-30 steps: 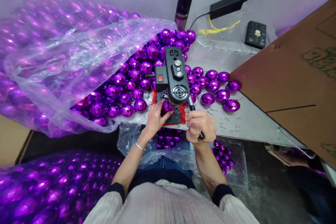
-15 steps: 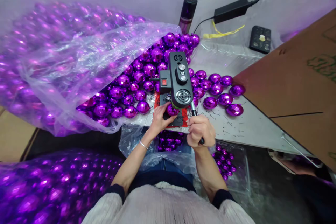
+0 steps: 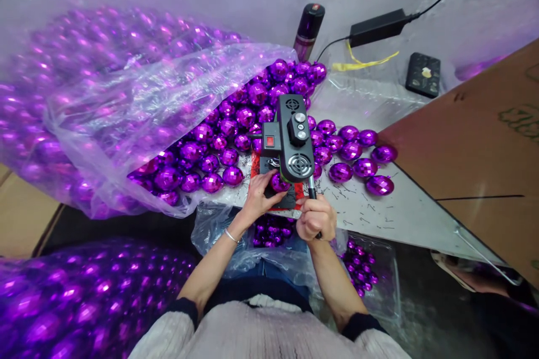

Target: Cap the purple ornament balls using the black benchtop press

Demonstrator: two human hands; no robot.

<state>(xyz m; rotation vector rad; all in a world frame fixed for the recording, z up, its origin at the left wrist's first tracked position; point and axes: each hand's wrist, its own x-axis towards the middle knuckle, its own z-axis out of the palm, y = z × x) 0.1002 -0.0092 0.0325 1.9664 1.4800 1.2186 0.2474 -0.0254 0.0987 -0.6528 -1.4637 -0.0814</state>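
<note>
My left hand (image 3: 257, 197) grips a shiny purple faceted ball (image 3: 279, 182) between thumb and fingers, under the front end of a black bench press machine (image 3: 295, 137). The machine's head hides the top of that ball. My right hand (image 3: 316, 217) is wrapped around the black-gripped lever (image 3: 312, 188) at the machine's right side. A red rocker switch (image 3: 270, 141) shows on the machine's left box. The dark base plate (image 3: 288, 199) lies on a red sheet (image 3: 298, 188). Loose purple balls (image 3: 341, 172) lie to the right of the machine.
A big clear plastic bag (image 3: 138, 106) of purple balls spills onto the table from the left. Behind stand a dark spray can (image 3: 309, 31), a black power adapter (image 3: 378, 28) and a dark patterned case (image 3: 423, 74). A cardboard box (image 3: 475, 146) borders the right side.
My right hand has shifted slightly left and down with the lever. My left hand keeps its hold on the ball under the press. The whole view has shifted a little.
</note>
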